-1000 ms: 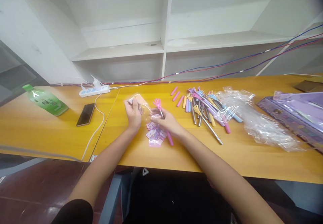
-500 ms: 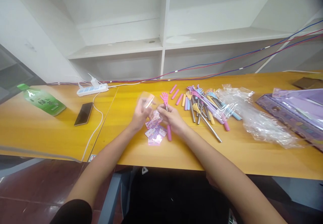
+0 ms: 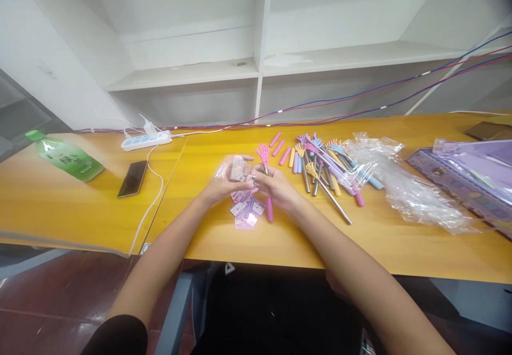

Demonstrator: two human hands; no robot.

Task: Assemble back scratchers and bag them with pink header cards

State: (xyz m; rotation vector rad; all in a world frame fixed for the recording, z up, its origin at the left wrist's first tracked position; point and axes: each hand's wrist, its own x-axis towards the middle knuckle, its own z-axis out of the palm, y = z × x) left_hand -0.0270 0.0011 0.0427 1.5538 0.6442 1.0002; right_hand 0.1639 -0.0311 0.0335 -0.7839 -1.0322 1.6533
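Pinched in my right hand [image 3: 278, 187] is a back scratcher with a pink hand-shaped head [image 3: 263, 153] pointing away from me and a pink grip pointing toward me. My left hand [image 3: 222, 185] holds a small clear plastic bag [image 3: 224, 166], its fingers partly hidden behind the film. A pale, card-like piece shows at that hand, too blurred to make out. The fingertips of both hands nearly meet. Just below them lies a small pile of pink and purple printed cards [image 3: 247, 208].
Several back scratchers [image 3: 320, 163] and loose coloured grips [image 3: 285, 156] lie to the right, beside clear plastic bags [image 3: 420, 195] and a purple package [image 3: 444, 184]. To the left are a phone [image 3: 132, 179], a power strip [image 3: 146, 140] and a green bottle [image 3: 70, 159].
My left hand has turned and lowered slightly, and the clear bag in it has spread out toward the left. My right hand keeps its hold on the pink back scratcher, almost unmoved.
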